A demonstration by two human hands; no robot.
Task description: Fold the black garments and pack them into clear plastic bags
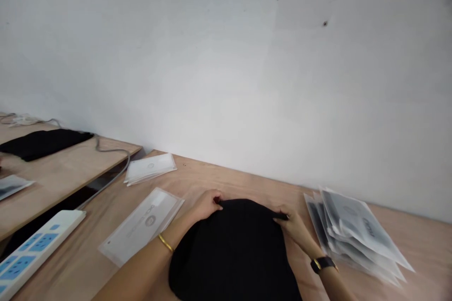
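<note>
A black piece of cloth [233, 254] lies in a rounded heap on the wooden table [219, 178] in front of me. My left hand [206, 204] pinches its far left edge, with a gold bangle on that wrist. My right hand [293, 223] grips the far right edge, and a dark watch sits on that wrist. Both hands are closed on the cloth's top edge.
An empty clear plastic bag [141, 225] lies left of the cloth, with a small stack of bags [150, 168] behind it. A fanned pile of packed bags [356, 230] sits at right. A white power strip [31, 249], a grey cable [109, 153] and another black cloth [42, 143] are at left.
</note>
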